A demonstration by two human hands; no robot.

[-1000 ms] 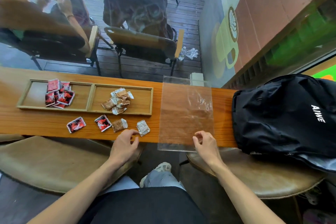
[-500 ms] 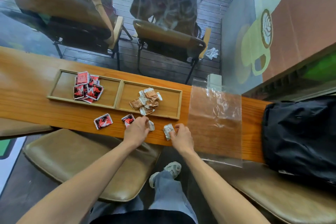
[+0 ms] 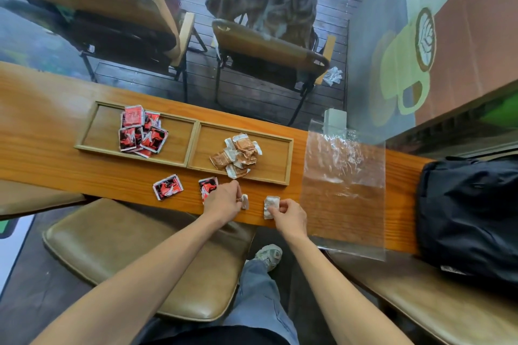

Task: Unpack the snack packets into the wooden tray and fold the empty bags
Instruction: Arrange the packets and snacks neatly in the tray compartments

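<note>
Two packets are sitting in my hands: my left hand (image 3: 222, 200) is pinching a pale packet (image 3: 245, 201) on the tabletop (image 3: 56, 165), my right hand (image 3: 290, 217) is gripping a white packet (image 3: 270, 206). Red packets (image 3: 141, 131) and brown packets (image 3: 238, 155) are lying in the wooden tray (image 3: 193, 143); the empty bag (image 3: 343, 185) is lying flat beside it.

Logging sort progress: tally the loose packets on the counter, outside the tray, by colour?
Red packets: 2, one lying free, one partly under the left hand.
Brown/white packets: 2, one at the left hand's fingers, one pinched by the right hand.
Total: 4 outside the wooden tray.
</note>
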